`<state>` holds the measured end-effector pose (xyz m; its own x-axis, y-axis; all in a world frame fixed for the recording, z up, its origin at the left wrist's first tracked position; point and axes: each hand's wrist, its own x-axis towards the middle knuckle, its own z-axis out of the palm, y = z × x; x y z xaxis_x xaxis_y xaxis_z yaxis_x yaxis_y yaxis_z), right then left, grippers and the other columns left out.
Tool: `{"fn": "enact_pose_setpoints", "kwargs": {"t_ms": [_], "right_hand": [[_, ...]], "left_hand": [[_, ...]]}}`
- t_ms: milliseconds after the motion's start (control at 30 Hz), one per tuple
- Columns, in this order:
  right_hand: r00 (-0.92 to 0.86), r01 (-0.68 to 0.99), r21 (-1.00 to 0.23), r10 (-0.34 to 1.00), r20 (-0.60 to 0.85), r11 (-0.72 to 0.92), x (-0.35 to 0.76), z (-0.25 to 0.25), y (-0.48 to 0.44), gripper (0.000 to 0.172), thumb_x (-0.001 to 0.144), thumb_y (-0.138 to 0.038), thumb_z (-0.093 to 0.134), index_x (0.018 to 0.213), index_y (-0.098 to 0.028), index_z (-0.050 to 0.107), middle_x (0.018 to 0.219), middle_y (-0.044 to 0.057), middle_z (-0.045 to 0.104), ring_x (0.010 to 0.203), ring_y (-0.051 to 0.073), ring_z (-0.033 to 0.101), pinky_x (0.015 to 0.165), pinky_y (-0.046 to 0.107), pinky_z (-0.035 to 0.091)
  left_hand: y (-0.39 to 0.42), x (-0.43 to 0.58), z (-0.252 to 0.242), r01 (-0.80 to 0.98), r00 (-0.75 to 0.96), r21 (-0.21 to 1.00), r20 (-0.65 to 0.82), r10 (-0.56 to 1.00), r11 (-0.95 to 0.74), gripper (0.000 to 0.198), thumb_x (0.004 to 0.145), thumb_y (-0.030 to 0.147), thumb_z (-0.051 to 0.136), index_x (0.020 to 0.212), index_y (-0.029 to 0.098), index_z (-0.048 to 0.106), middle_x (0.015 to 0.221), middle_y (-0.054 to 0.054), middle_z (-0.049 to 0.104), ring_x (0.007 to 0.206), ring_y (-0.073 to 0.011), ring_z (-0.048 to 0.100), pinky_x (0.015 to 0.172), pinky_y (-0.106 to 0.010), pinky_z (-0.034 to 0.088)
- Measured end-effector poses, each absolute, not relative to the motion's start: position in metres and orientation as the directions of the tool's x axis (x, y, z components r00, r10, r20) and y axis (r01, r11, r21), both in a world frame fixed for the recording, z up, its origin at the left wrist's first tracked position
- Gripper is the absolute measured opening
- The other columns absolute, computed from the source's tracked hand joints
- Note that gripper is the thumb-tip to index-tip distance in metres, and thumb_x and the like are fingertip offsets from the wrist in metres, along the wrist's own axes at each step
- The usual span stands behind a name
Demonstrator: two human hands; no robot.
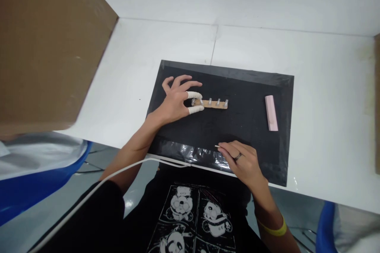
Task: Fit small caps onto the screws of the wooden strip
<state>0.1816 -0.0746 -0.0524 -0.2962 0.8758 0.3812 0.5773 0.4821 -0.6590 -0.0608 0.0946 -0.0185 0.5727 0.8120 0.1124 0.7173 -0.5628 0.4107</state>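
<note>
Tan strip [214, 105], long axis left-right, left end in left hand [177, 103]; small, seemingly stick-like piece [217, 146] in right hand [244, 162]

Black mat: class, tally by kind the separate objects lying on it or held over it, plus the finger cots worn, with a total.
Tan strip with clear clips: 1
Thin pale stick: 1
Pink block: 1
White finger cots: 2
Total: 5

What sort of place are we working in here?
Probably an indoor workstation, perhaps a partitioned booth: a white table with a brown panel on its left, and a black work mat under a small brown strip and a pink block.
</note>
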Motion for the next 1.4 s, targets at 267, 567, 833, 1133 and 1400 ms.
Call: {"fn": "enact_pose_setpoints", "kwargs": {"t_ms": [267,567,833,1133,1400], "right_hand": [[-0.295,0.573,-0.661,0.874,0.386,0.485,0.182,-0.052,-0.075,0.013,0.099,-0.011,0.063,0.11,-0.016,0.068,0.087,0.004,0.073,0.073,0.015,0.066,0.069,0.03,0.052],[-0.306,0.576,-0.654,0.871,0.384,0.49,0.182,-0.052,-0.075,0.013,0.097,-0.01,0.066,0.109,-0.014,0.066,0.086,0.004,0.073,0.073,0.015,0.065,0.069,0.029,0.051],[-0.304,0.576,-0.657,0.874,0.38,0.486,0.182,-0.052,-0.074,0.014,0.098,-0.01,0.064,0.111,-0.015,0.066,0.087,0.004,0.073,0.074,0.015,0.066,0.07,0.029,0.052],[-0.293,0.575,-0.661,0.876,0.384,0.482,0.181,-0.05,-0.074,0.013,0.099,-0.012,0.062,0.11,-0.016,0.068,0.088,0.005,0.075,0.074,0.015,0.068,0.069,0.03,0.053],[-0.293,0.577,-0.659,0.876,0.384,0.482,0.181,-0.05,-0.074,0.013,0.098,-0.011,0.063,0.11,-0.015,0.067,0.087,0.005,0.074,0.073,0.015,0.067,0.069,0.03,0.053]], "left_hand": [[0.086,-0.055,-0.021,0.724,0.527,0.44,0.144,0.838,-0.531,0.005,0.09,0.028,0.073,0.087,0.026,0.075,0.128,-0.004,0.073,0.138,-0.0325,0.05,0.115,-0.062,0.014],[0.084,-0.049,-0.016,0.704,0.587,0.377,0.167,0.792,-0.602,0.012,0.093,0.024,0.067,0.083,0.024,0.074,0.127,-0.003,0.074,0.138,-0.0325,0.052,0.114,-0.063,0.014],[0.086,-0.047,-0.018,0.685,0.622,0.368,0.155,0.768,-0.629,0.005,0.092,0.026,0.071,0.093,0.025,0.075,0.129,-0.004,0.074,0.139,-0.034,0.051,0.113,-0.065,0.015],[0.081,-0.041,-0.017,0.67,0.643,0.368,0.146,0.752,-0.645,0.015,0.093,0.021,0.066,0.084,0.026,0.077,0.127,-0.003,0.074,0.139,-0.0338,0.05,0.114,-0.065,0.015],[0.065,-0.048,-0.001,0.607,0.632,0.46,0.216,0.744,-0.648,0.012,0.097,0.032,0.069,0.088,0.027,0.075,0.121,-0.001,0.077,0.134,-0.0279,0.057,0.115,-0.056,0.018]]}}
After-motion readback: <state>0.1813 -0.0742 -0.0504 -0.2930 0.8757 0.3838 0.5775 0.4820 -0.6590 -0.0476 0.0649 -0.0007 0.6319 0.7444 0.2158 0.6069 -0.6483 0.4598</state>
